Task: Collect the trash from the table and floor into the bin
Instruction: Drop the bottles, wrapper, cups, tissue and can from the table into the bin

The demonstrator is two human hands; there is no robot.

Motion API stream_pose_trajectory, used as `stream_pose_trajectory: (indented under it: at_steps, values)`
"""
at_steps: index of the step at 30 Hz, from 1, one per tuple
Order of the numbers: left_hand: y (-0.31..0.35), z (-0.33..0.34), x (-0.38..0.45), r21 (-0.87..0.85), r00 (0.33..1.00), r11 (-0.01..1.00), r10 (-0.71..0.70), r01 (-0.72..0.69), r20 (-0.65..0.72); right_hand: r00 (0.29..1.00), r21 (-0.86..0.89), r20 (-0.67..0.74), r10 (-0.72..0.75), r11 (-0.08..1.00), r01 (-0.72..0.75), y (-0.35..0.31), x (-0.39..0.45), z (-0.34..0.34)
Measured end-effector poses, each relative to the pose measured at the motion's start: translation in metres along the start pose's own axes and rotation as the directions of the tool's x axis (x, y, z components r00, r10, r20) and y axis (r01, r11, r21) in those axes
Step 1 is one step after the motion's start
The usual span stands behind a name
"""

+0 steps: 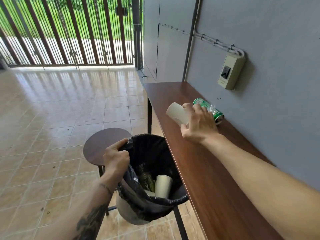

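My left hand (116,159) grips the rim of a bin (131,214) lined with a black bag, held up beside the long wooden table (199,170). Inside the bin lie a white paper cup (163,186) and some dark wrappers. My right hand (199,123) is over the table, closed around a white paper cup (176,112) that points left. Just behind that hand a green drink can (210,109) lies on its side on the table by the wall, with a bit of clear plastic on it.
A round brown stool (98,144) stands left of the bin. Tiled floor (52,110) stretches to a barred gate (69,32) at the back. A switch box (231,71) is mounted on the grey wall above the table.
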State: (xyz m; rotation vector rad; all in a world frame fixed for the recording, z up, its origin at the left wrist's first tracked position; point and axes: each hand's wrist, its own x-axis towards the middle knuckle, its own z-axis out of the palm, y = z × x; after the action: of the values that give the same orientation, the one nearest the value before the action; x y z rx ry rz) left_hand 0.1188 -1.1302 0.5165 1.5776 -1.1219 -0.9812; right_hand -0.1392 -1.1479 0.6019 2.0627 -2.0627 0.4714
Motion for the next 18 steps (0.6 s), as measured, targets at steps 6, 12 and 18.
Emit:
stream_pose_trajectory:
  at_steps: [6, 12, 18]
  values:
    - [-0.002, -0.012, 0.004, -0.022, 0.999, 1.0, 0.016, -0.017, -0.037, 0.974, 0.235, 0.126, -0.188, 0.96, 0.155, -0.074, -0.037, -0.001]
    - [-0.008, -0.022, 0.013, -0.065, 0.998, 0.997, 0.035, -0.038, -0.044, 0.959, 0.301, 0.223, -0.172, 0.948, 0.1, -0.07, -0.036, 0.013]
    - [-0.007, -0.018, 0.018, -0.127, 0.998, 0.99, 0.058, -0.061, -0.026, 0.988, 0.007, 0.076, 0.136, 0.991, -0.137, 0.022, 0.012, 0.008]
